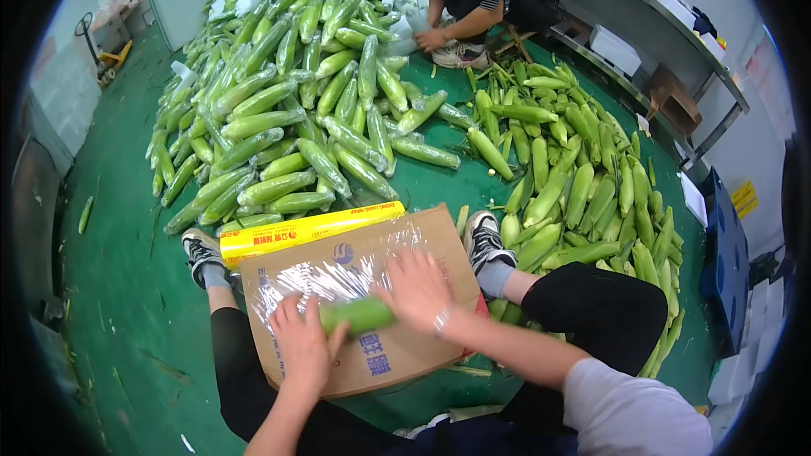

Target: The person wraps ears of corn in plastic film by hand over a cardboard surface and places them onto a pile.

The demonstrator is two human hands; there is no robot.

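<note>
A green ear of corn (358, 314) in its husk lies crosswise over a cardboard box (439, 266) between my legs. At its left end is my left hand (302, 344), with the corn between its thumb and spread fingers. My right hand (417, 290), somewhat blurred, is at the other end, fingers stretched forward and palm down; its thumb side is against the corn. Shiny clear plastic film (334, 274) is spread over the box top beneath and beyond the hands. Behind the film lies a long yellow cling wrap box (311, 230).
A large heap of film-wrapped corn (287, 118) is ahead. Unwrapped corn (583, 177) is piled on the right, beside my leg. Another person (490, 0) crouches at the far end, hands near the wrapped heap. A metal table (667, 17) stands along the right wall.
</note>
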